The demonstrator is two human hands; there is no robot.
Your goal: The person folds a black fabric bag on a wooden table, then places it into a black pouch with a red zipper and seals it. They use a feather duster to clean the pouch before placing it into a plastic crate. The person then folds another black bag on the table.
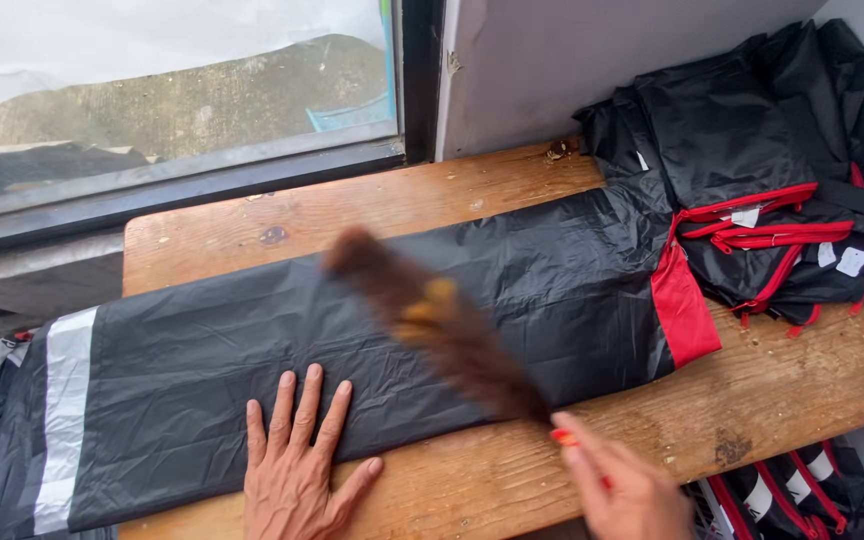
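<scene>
Wooden and worn, my table (512, 480) stands against a grey wall (592, 60), with a window (172, 80) at its far left corner. Black plastic sheeting, a folded garment (252, 360), lies lengthwise across the table, creased and shiny, with a silver stripe (64, 410) at its left end, which hangs over the edge, and a red band (682, 310) at its right. My left hand (297, 460) lies flat on its near edge, fingers spread open. My right hand (622, 485) is closed round the red handle of a brown brush (432, 325), blurred, over the garment's middle. A pile of folded black-and-red garments (762, 170) sits in the right corner.
</scene>
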